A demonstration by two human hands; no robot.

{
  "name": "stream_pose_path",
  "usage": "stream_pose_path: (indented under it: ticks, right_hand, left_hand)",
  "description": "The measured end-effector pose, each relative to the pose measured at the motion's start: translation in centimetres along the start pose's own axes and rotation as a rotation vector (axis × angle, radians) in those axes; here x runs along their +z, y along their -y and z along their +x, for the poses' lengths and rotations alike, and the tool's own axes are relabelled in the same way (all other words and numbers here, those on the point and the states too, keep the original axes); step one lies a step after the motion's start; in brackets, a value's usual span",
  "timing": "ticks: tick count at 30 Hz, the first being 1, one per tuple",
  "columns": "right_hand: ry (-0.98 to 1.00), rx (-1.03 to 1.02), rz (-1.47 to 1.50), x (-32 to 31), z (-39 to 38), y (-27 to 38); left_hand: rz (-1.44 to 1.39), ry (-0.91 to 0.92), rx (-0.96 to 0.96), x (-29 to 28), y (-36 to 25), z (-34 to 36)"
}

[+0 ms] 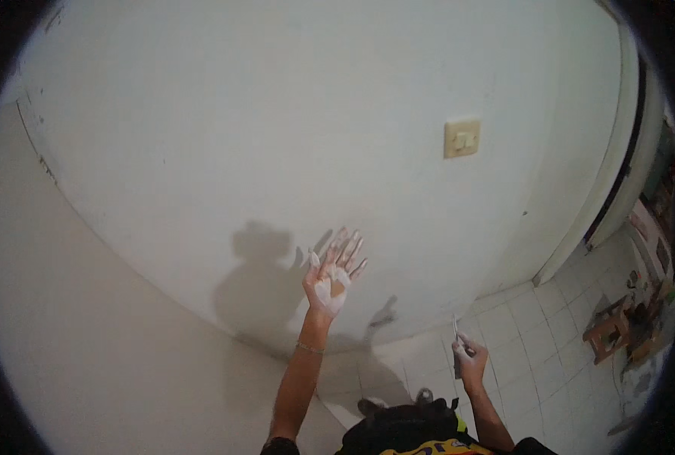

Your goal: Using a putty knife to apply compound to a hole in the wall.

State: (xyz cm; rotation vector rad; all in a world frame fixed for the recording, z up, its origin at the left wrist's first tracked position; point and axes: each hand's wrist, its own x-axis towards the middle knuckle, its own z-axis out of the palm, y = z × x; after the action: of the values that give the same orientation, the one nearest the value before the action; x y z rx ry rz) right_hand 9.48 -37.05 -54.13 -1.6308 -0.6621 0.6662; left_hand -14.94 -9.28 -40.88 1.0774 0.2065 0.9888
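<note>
My left hand is raised in front of the white wall, palm turned up and fingers spread. White paste or powder coats its palm and fingers, except for a bare patch in the middle of the palm. Nothing is held in it. Lower and to the right, my right hand is closed around the dark handle of what looks like a putty knife. Its thin blade points up and shows edge-on, so its width is hidden. White smears mark the right fingers too.
A cream double light switch is fixed to the wall. At the right stands a door frame. Pale tiles cover the floor, with a small brown stool and clutter on it. Another wall meets this one at the left.
</note>
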Motion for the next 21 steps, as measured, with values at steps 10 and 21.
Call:
stream_pose_path:
  ticks: [10,21]
  right_hand:
    - [0.388,0.026,0.092,4.5,0.9,3.7]
    - [0.204,-0.283,0.397,8.4,4.5,11.7]
  left_hand:
    - [0.35,-0.766,0.156,-2.3,-0.6,-4.9]
    - [-0.246,-0.494,0.294,-3.4,0.1,-6.5]
